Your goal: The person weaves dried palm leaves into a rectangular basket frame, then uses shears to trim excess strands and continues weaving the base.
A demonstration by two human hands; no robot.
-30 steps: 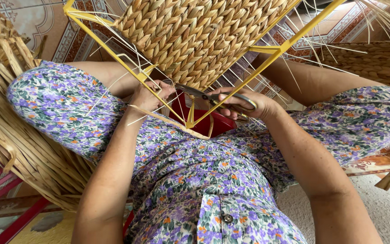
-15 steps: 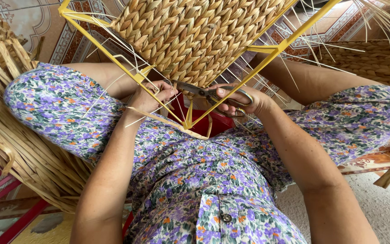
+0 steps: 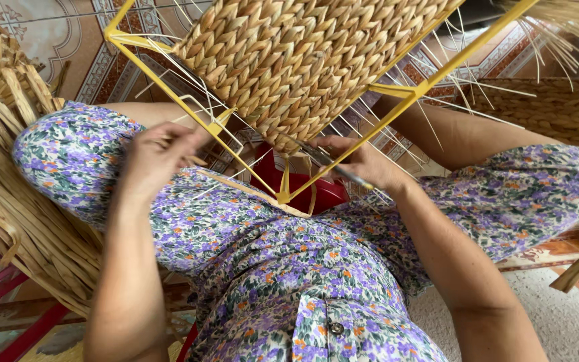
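A yellow metal frame point(image 3: 415, 89) with a woven straw panel point(image 3: 296, 53) rests tilted on my lap, its corner pointing down at me. My left hand point(image 3: 159, 154) is raised beside the frame's left bar, pinching a thin pale straw strand point(image 3: 249, 188) that runs toward the frame's corner. Under the lower edge of the weave, my right hand point(image 3: 363, 164) grips a pair of scissors point(image 3: 326, 161), blades pointing into the weave. Loose thin strands stick out all around the panel.
A thick bundle of dried straw point(image 3: 8, 201) lies at my left. A woven basket point(image 3: 557, 110) stands at the right. A red stool point(image 3: 303, 184) shows beneath the frame's corner. Patterned floor tiles point(image 3: 55, 40) lie beyond.
My left hand has lifted away from the frame's corner to the left, drawing the strand out. The right hand with the scissors stays under the weave.
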